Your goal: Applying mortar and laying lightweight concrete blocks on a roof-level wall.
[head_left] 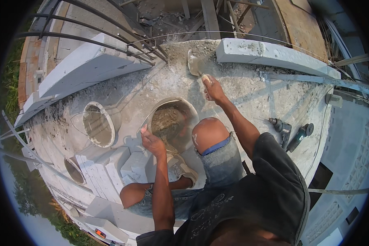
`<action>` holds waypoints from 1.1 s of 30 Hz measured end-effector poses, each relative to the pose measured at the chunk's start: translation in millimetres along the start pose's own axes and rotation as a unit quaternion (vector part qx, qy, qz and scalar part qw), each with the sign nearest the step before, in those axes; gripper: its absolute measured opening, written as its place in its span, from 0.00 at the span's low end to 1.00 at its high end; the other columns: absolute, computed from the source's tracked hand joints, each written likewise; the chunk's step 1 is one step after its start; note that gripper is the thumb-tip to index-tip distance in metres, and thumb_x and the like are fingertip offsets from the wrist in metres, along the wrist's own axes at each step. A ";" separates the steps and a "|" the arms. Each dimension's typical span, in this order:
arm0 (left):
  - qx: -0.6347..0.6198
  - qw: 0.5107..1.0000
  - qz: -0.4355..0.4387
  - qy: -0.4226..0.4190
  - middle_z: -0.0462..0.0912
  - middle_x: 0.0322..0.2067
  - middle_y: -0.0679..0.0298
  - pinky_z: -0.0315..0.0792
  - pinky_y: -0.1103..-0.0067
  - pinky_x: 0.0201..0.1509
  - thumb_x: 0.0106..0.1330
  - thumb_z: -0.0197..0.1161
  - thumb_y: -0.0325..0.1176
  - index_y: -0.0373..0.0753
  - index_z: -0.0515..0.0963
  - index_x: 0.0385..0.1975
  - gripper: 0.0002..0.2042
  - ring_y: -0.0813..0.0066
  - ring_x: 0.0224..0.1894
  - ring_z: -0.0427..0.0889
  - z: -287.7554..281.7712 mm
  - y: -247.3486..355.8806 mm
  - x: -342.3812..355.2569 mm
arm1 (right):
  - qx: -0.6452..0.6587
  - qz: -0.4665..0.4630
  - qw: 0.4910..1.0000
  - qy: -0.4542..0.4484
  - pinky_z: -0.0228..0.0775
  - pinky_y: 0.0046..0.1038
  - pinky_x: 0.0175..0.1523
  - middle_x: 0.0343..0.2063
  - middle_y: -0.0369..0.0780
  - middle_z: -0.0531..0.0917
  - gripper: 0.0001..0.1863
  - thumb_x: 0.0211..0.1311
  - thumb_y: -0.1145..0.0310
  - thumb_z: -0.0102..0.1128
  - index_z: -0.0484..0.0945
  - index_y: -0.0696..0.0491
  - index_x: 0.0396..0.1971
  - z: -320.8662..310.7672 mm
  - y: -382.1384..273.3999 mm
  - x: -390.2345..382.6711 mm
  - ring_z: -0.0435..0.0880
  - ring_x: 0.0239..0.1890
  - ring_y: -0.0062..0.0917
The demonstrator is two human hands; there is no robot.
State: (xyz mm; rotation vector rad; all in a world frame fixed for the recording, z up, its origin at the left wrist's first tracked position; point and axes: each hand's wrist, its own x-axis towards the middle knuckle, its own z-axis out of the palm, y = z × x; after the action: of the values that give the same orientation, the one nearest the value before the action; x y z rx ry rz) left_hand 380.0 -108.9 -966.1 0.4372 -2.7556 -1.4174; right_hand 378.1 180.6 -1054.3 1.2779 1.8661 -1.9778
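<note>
My right hand (212,88) is wrapped around the handle of a trowel (197,64). The trowel's flat blade lies over the gritty concrete slab, beside the end of a white block wall (270,54). In front of my knees stands a bucket (165,101), partly filled with lumpy brown-grey mortar (167,121). The fingers of my left hand (151,142) are closed on the bucket's near-left rim. Some of the mortar is in shadow.
To the left stand a second bucket (115,119) and a third one (74,170), near stacked white blocks (98,164). Steel rebars (90,39) jut in at the upper left. A drill (281,128), an angle grinder (301,135) and a long metal bar (307,78) lie right.
</note>
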 end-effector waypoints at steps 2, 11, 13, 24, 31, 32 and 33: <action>0.020 0.999 0.026 0.023 0.81 0.42 0.44 0.69 0.67 0.52 0.74 0.37 0.51 0.25 0.77 0.46 0.31 0.50 0.46 0.79 6.3 -2.3 -4.1 | 0.017 -0.024 0.999 -0.021 0.70 0.27 0.19 0.21 0.40 0.77 0.26 0.67 0.52 0.50 0.66 0.48 0.61 11.4 -12.5 16.4 0.76 0.16 0.24; 0.033 0.998 0.037 0.026 0.81 0.41 0.44 0.70 0.66 0.51 0.74 0.38 0.52 0.26 0.77 0.45 0.30 0.50 0.44 0.80 6.2 13.1 -7.9 | -0.019 -0.033 0.999 0.017 0.62 0.22 0.15 0.18 0.37 0.72 0.31 0.67 0.49 0.52 0.61 0.46 0.65 1.0 29.9 -32.9 0.70 0.13 0.18; 0.031 0.999 0.041 0.011 0.81 0.42 0.44 0.70 0.67 0.52 0.74 0.38 0.52 0.26 0.77 0.46 0.31 0.50 0.44 0.80 8.3 11.0 -10.3 | -0.006 -0.040 0.999 0.012 0.61 0.22 0.15 0.18 0.36 0.72 0.31 0.67 0.49 0.52 0.60 0.46 0.65 -2.7 6.4 5.8 0.70 0.12 0.18; 0.028 0.998 0.018 0.061 0.81 0.43 0.45 0.69 0.68 0.53 0.74 0.38 0.52 0.25 0.77 0.46 0.31 0.51 0.47 0.80 -7.0 -1.1 -3.1 | 0.065 -0.014 0.995 0.077 0.63 0.26 0.15 0.20 0.38 0.72 0.27 0.68 0.54 0.50 0.60 0.45 0.64 24.6 17.7 -5.3 0.69 0.13 0.21; 0.037 0.997 0.027 0.069 0.82 0.41 0.45 0.70 0.67 0.52 0.75 0.37 0.50 0.26 0.78 0.45 0.29 0.51 0.45 0.80 -10.0 -7.9 -5.0 | -0.055 -0.190 0.973 0.115 0.64 0.25 0.15 0.22 0.38 0.72 0.29 0.69 0.55 0.51 0.57 0.46 0.65 29.4 -58.1 46.7 0.70 0.14 0.21; 0.034 0.997 0.013 0.074 0.81 0.43 0.45 0.69 0.67 0.53 0.74 0.37 0.51 0.25 0.77 0.46 0.30 0.51 0.46 0.79 -22.0 -10.1 -3.3 | 0.012 -0.119 0.990 0.080 0.64 0.25 0.15 0.22 0.37 0.72 0.29 0.68 0.55 0.51 0.57 0.46 0.65 37.4 -61.5 14.1 0.70 0.14 0.20; 0.022 0.997 0.004 0.070 0.80 0.44 0.44 0.68 0.68 0.54 0.74 0.37 0.52 0.25 0.76 0.47 0.31 0.52 0.47 0.79 -22.3 -8.6 -1.5 | 0.014 -0.097 0.993 0.068 0.64 0.25 0.15 0.22 0.37 0.71 0.29 0.68 0.57 0.51 0.56 0.46 0.65 36.4 -42.8 -0.9 0.69 0.14 0.20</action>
State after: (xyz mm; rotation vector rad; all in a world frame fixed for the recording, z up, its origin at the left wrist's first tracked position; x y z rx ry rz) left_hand 386.5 -131.0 -959.6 0.5071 -2.6779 -1.2738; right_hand 335.2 158.0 -1026.1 1.3135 2.1071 -2.0640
